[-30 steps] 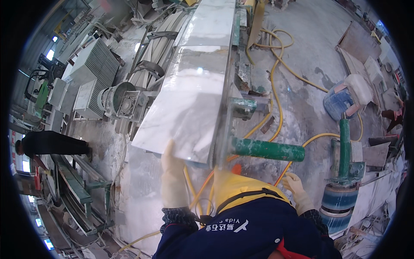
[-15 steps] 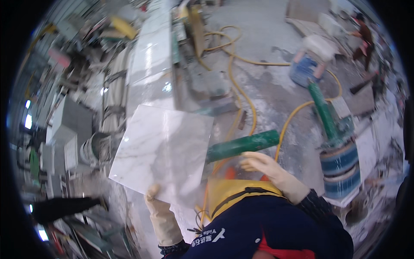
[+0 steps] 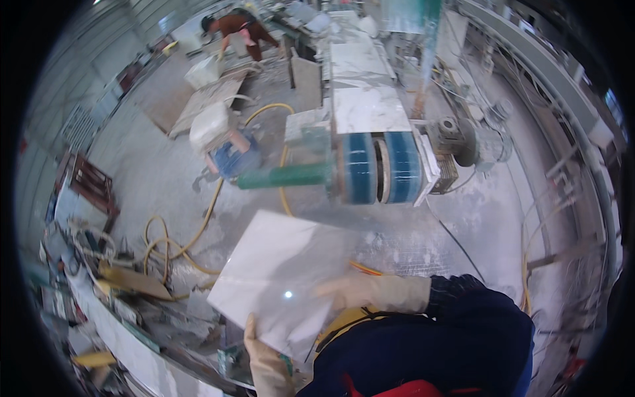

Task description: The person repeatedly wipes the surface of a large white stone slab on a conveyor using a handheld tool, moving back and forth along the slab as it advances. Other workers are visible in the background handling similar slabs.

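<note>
head view: a glossy white, grey-veined stone tile (image 3: pixel 281 258) is before the torso (image 3: pixel 423 344). the cream-gloved left hand (image 3: pixel 261 351) has fingers clasping its near edge; the blurred cream-gloved right hand (image 3: pixel 364 292) overlaps its right side, grip unclear. even support should spare the corners.

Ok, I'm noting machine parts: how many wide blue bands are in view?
2: the left blue band and the right blue band, side by side beyond the held white slab. Others may be hidden.
</note>
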